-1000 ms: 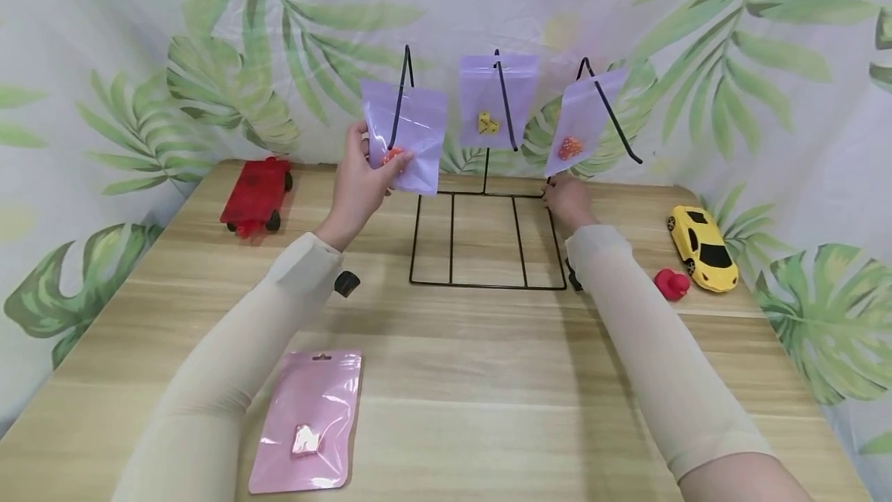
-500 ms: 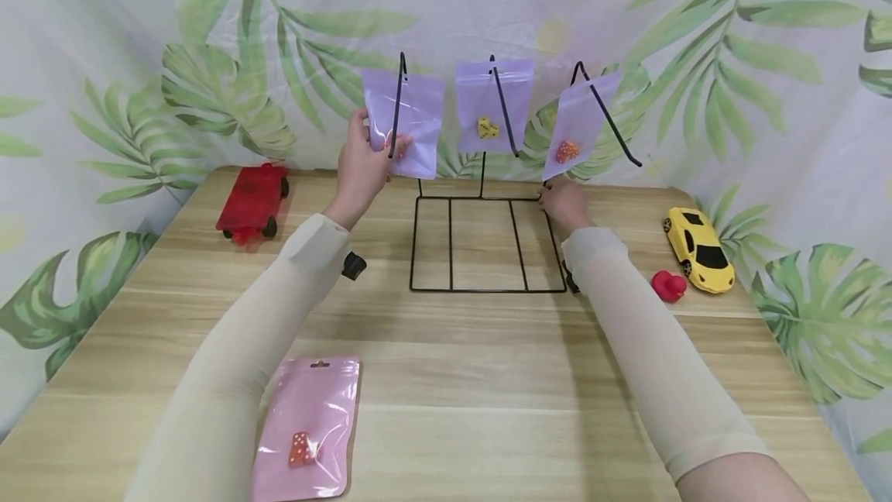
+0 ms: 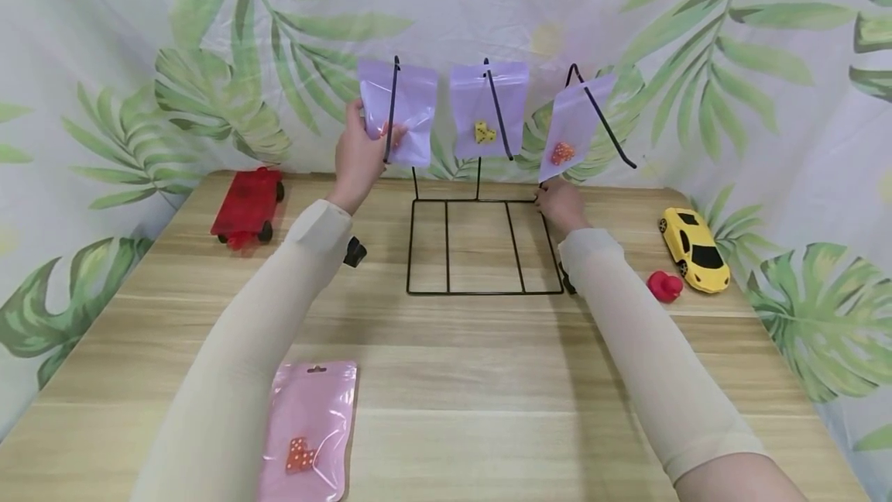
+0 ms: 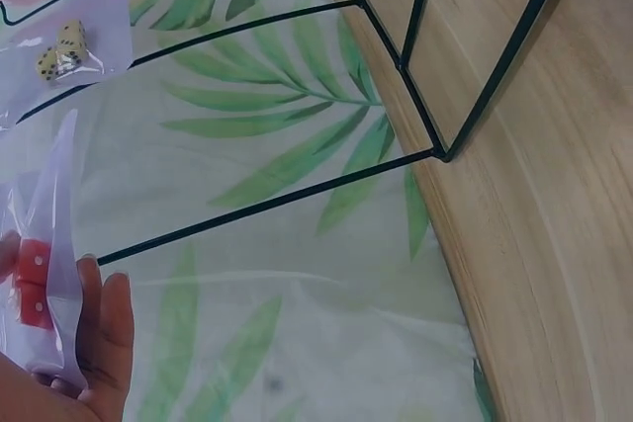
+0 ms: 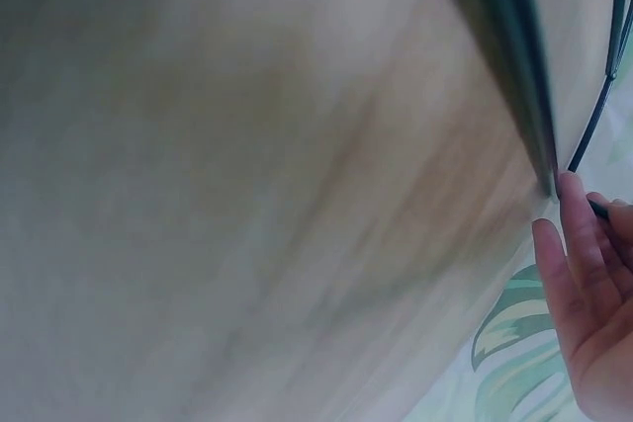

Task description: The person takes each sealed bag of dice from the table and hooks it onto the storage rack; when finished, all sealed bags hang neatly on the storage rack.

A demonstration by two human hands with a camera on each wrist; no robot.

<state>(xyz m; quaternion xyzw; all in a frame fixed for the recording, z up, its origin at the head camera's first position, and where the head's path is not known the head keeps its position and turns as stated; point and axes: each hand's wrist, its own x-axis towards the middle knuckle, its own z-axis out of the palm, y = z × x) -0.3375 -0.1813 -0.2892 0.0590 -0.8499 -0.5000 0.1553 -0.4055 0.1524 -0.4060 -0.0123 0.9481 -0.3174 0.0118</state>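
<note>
My left hand (image 3: 358, 157) pinches a purple zip bag (image 3: 416, 103) between thumb and fingers. Red dice (image 4: 35, 284) show inside it in the left wrist view. The bag's top sits at the back of the left hook (image 3: 393, 107) of a black wire display rack (image 3: 484, 293). On the middle hook hangs another purple zip bag (image 3: 468, 111) with yellow dice (image 3: 483, 132). A third purple zip bag (image 3: 570, 118), holding orange dice (image 3: 562, 153), hangs turned on the right hook. My right hand (image 3: 563, 204) grips the rack's wire at its back right corner.
A pink zip bag (image 3: 327, 401) with orange dice lies at the front left, partly behind the left sleeve. A red toy vehicle (image 3: 247, 204) stands back left. At the right are a yellow toy car (image 3: 697, 250) and a red rubber duck (image 3: 665, 287). Patterned cloth hangs behind.
My left hand has raised the purple zip bag and moved it back, so its top now meets the hook's rear end. The right hand keeps its grip. The head view has shifted slightly.
</note>
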